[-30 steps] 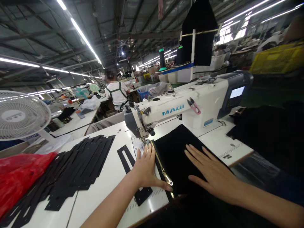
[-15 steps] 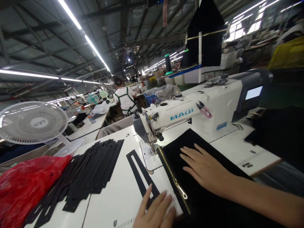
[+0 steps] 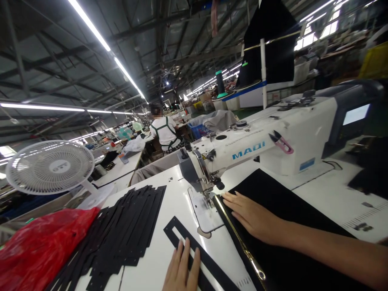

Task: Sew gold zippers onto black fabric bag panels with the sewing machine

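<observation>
Black fabric (image 3: 291,210) with a gold zipper (image 3: 235,232) along its left edge lies beside the needle of a white sewing machine (image 3: 285,141). My right hand (image 3: 251,216) rests flat on this fabric, fingertips close to the zipper and the presser foot. A black slotted strip (image 3: 209,258) lies on the white table left of the zipper. On that strip lies my left hand (image 3: 183,266), its fingers stretched out and partly over the slot. The zipper pull (image 3: 257,271) shows near the bottom of the view.
A pile of black slotted strips (image 3: 127,226) covers the table at left, next to a red plastic bag (image 3: 45,246). Behind it stands a white fan (image 3: 57,165). Pink thread snips (image 3: 282,143) are on the machine body. A person (image 3: 165,131) works farther back.
My right hand has moved toward the zipper edge near the needle. My left hand has come down onto the slotted strip, which now lies lower and farther from the needle plate.
</observation>
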Demonstrator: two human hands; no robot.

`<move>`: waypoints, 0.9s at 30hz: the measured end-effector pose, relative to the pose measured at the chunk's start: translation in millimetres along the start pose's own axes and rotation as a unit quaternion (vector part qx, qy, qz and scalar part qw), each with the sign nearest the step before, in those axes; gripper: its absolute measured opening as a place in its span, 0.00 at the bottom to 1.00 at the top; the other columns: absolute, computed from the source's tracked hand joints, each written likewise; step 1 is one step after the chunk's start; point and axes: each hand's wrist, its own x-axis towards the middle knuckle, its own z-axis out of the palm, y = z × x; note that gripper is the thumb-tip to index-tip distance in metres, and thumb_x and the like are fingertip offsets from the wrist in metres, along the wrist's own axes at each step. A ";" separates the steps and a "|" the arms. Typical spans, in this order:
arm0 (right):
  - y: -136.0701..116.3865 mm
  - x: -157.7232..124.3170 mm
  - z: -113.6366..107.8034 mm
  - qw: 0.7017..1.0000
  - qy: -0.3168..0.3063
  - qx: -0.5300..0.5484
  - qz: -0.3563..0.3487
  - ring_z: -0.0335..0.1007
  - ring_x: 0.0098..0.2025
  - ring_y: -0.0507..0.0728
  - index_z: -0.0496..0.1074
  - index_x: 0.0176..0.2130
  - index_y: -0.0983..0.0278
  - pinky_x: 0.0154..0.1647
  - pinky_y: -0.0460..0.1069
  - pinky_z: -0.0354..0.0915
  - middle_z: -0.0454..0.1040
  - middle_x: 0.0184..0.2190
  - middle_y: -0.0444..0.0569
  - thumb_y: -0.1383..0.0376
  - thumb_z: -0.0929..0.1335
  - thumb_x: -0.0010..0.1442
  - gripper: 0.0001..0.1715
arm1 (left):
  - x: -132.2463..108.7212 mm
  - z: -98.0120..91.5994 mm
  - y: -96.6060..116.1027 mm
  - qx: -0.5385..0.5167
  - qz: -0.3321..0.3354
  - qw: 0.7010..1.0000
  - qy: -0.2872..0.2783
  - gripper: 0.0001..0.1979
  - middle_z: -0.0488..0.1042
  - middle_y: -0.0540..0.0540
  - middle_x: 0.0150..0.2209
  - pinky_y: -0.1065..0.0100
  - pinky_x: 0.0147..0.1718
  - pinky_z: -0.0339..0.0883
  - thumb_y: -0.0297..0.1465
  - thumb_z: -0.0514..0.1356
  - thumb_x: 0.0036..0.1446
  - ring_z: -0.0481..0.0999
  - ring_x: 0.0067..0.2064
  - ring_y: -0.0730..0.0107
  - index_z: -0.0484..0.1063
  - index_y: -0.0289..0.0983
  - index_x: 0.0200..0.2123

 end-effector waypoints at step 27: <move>-29.9 -15.8 12.1 0.995 0.022 -0.076 -0.067 0.53 0.60 0.63 0.64 0.55 0.73 0.58 0.63 0.54 0.60 0.57 0.62 0.68 0.55 0.63 0.24 | 101.4 -7.1 42.3 -0.111 -0.025 0.994 0.006 0.22 0.70 0.37 0.51 0.51 0.53 0.63 0.16 0.46 0.56 0.68 0.54 0.58 0.68 0.33 0.50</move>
